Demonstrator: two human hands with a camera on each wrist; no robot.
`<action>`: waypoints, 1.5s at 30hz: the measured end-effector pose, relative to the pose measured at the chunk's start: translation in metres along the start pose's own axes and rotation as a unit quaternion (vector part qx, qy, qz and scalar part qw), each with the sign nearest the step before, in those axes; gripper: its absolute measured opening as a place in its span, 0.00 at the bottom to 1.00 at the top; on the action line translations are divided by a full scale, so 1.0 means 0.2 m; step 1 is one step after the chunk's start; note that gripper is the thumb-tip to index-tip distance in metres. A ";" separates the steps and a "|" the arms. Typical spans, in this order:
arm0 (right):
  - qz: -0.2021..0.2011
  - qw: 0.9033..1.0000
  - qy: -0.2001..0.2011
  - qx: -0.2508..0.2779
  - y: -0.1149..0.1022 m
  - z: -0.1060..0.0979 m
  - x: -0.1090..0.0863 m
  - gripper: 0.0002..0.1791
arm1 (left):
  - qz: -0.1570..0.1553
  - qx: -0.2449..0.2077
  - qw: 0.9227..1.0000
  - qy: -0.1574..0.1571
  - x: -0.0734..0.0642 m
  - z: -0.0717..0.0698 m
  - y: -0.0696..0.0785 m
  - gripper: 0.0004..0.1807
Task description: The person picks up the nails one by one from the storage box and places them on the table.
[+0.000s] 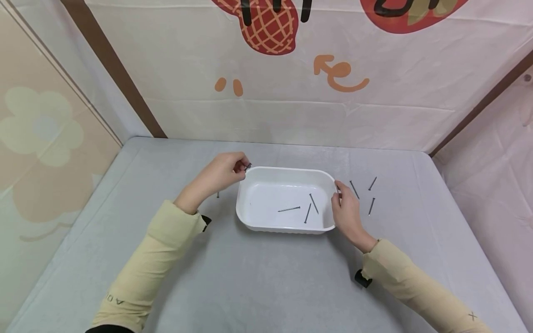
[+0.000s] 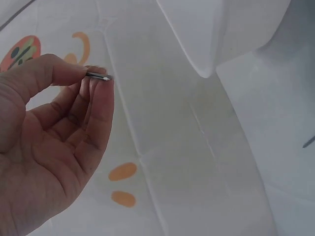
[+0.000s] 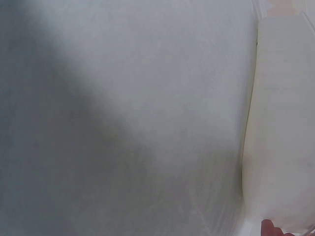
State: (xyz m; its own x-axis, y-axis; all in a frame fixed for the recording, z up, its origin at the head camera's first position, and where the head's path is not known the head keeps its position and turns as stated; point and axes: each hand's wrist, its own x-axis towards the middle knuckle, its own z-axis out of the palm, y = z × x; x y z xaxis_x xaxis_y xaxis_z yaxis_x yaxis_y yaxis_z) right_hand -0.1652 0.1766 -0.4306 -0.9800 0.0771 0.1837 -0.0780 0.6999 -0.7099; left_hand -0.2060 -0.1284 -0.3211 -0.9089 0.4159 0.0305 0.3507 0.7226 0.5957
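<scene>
A white oval-cornered tray point(image 1: 287, 229) sits on the grey cloth with several nails inside, among them one nail point(image 1: 289, 209) lying nearly crosswise. At the tray's back left corner, my left hand point(image 1: 222, 171) pinches a nail point(image 2: 98, 76) between thumb and fingertips, just outside the rim. My right hand point(image 1: 348, 210) grips the tray's right rim; in the right wrist view only its fingertips point(image 3: 268, 228) show, by the tray wall point(image 3: 280, 123). Most of that hand is hidden there.
Right of the tray lie several loose nails, one of them a nail point(image 1: 371, 206) near my right hand. Another nail point(image 1: 218, 194) is partly hidden beneath my left wrist. A printed cloth wall point(image 1: 266, 120) stands behind the table point(image 1: 266, 286).
</scene>
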 end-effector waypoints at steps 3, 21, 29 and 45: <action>-0.001 1.000 -0.002 -0.001 0.00 0.00 0.00 0.22 | -0.004 -0.006 1.000 0.009 -0.01 0.00 -0.01 0.09; 0.007 1.000 -0.012 0.000 -0.01 -0.01 -0.01 0.23 | -0.054 -0.042 0.997 0.026 -0.06 -0.03 -0.10 0.11; 0.005 1.000 -0.012 0.000 -0.01 -0.02 -0.01 0.23 | -0.076 -0.060 0.994 0.043 -0.09 -0.03 -0.16 0.11; 0.003 1.000 -0.010 -0.001 -0.01 -0.01 0.00 0.23 | -0.131 -0.078 0.987 0.059 -0.16 -0.04 -0.27 0.13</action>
State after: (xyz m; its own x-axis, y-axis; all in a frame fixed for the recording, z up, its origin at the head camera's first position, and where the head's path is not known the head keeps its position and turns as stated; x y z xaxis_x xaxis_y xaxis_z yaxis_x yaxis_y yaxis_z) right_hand -0.1646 0.1768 -0.4279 -0.9840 0.0665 0.1653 -0.0720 0.7003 -0.7102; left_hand -0.1985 -0.1855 -0.3482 -0.9868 0.1526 -0.0541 0.0691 0.6990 0.7118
